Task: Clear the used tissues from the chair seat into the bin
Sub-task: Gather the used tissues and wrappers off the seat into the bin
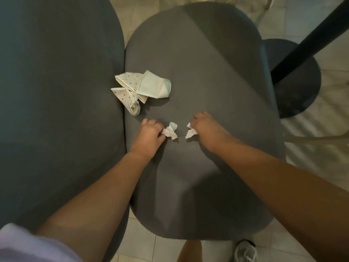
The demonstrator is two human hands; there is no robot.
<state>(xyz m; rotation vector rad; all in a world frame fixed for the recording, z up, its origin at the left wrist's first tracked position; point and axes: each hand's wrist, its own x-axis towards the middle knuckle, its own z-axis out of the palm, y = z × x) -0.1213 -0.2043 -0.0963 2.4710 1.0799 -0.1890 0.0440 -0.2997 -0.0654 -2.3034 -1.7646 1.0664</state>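
Both hands are down on the dark grey, rounded upholstered chair seat (198, 72), each already closed on a scrap. The left hand (150, 134) has its fingers curled, pinching a small crumpled white tissue (170, 131) that sticks out to the right of its fingertips and seems to touch the cushion. The right hand (204, 127) grips a second small crumpled white tissue (190, 132), which pokes out to its left; the two wads sit near each other, with a strip of bare seat between them. What remains lies further from the person and to the left: a larger cream paper napkin with orange dots, folded and rumpled (137, 89), close to the seat's left edge where a second dark grey cushion (56, 91) butts against it. The napkin's long axis runs roughly diagonally, from its plain cream end toward its twisted near tip. That near tip lies just beyond the left hand, so the left hand is plainly the nearer one for it, though it is already full. No bin shows in this view, so which way the tissues must travel cannot be told.
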